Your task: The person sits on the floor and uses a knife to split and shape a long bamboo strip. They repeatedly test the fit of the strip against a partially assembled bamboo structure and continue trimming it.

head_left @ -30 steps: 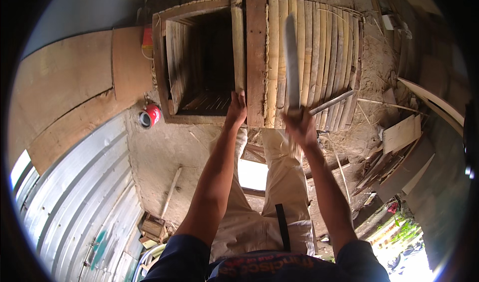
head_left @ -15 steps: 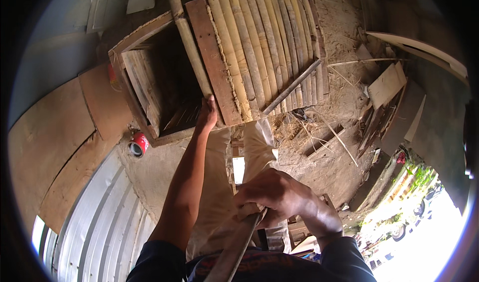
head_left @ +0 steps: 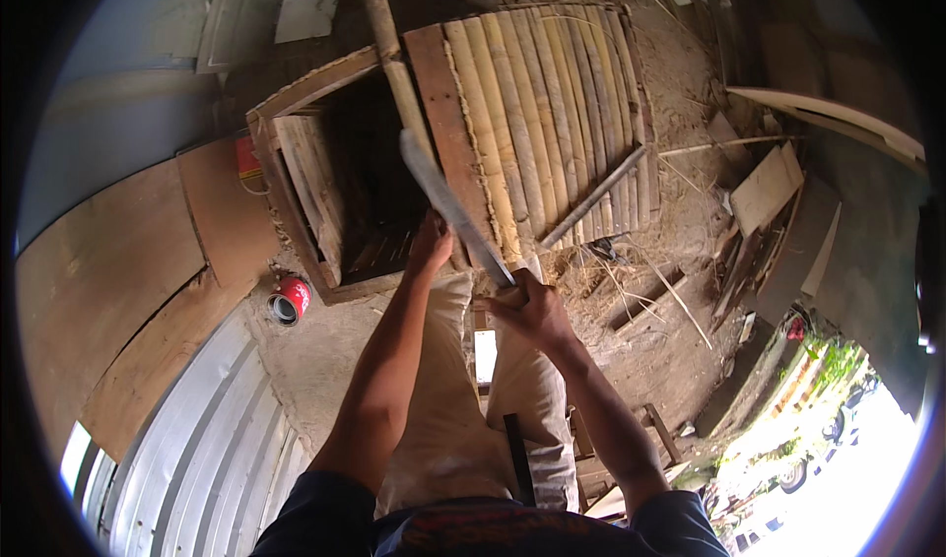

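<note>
My right hand (head_left: pixel 537 309) grips the handle end of a machete (head_left: pixel 448 195), whose long grey blade points up and to the left. The blade crosses in front of a bamboo pole (head_left: pixel 390 60); I cannot tell whether they touch. My left hand (head_left: pixel 431 245) is closed around the near end of this pole, beside the front edge of the wooden box. The pole runs away from me over the box, along the border between its dark opening (head_left: pixel 389 163) and a brown board (head_left: pixel 448 124). To the right of that board lie split bamboo slats (head_left: pixel 542 114), side by side.
A short bamboo stick (head_left: pixel 591 197) rests slantwise on the slats. On the ground to the left lies a red can (head_left: pixel 291 301), near a corrugated metal sheet (head_left: pixel 197 439). Scrap boards (head_left: pixel 767 191) and loose bamboo strips are at the right. My legs stand against the box's near side.
My right hand has swung the machete from near my body up and forward to the pole. My left hand stays on the pole. The view has shifted slightly.
</note>
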The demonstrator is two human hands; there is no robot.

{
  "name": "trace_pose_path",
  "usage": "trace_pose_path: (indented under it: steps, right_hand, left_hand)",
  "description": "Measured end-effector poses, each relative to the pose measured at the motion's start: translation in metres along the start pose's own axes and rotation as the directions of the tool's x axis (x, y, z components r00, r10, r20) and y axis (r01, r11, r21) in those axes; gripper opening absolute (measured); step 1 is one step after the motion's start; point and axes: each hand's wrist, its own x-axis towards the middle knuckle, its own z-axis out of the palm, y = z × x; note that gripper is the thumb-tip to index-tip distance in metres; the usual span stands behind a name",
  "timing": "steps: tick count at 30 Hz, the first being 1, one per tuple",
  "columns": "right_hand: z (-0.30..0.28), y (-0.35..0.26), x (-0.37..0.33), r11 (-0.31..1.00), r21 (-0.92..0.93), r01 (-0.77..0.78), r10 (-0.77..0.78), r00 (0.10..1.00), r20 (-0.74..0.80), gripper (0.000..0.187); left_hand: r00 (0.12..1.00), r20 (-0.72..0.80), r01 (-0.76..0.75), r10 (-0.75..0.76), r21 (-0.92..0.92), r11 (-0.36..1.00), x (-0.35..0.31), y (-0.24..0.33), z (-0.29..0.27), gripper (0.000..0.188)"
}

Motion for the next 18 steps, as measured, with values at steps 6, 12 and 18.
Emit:
trace_pose_path:
  steps: [6, 12, 18]
  right_hand:
    - [0.008, 0.024, 0.062, 0.996, -0.072, -0.051, 0.038, 0.985, -0.170, 0.046]
    - [0.021, 0.016, 0.141, 0.982, 0.114, -0.148, 0.161, 0.981, -0.111, 0.039]
    - [0.032, 0.006, 0.217, 0.943, 0.309, -0.123, 0.112, 0.992, 0.054, 0.055]
  left_hand:
    - [0.946, -0.244, -0.244, 0.213, -0.105, 0.964, 0.004, 0.025, -0.011, 0.083]
    - [0.993, 0.025, 0.115, -0.113, -0.269, 0.956, -0.001, 0.044, -0.029, 0.089]
    - [0.981, 0.094, 0.182, -0.172, -0.102, 0.978, 0.005, 0.031, -0.027, 0.093]
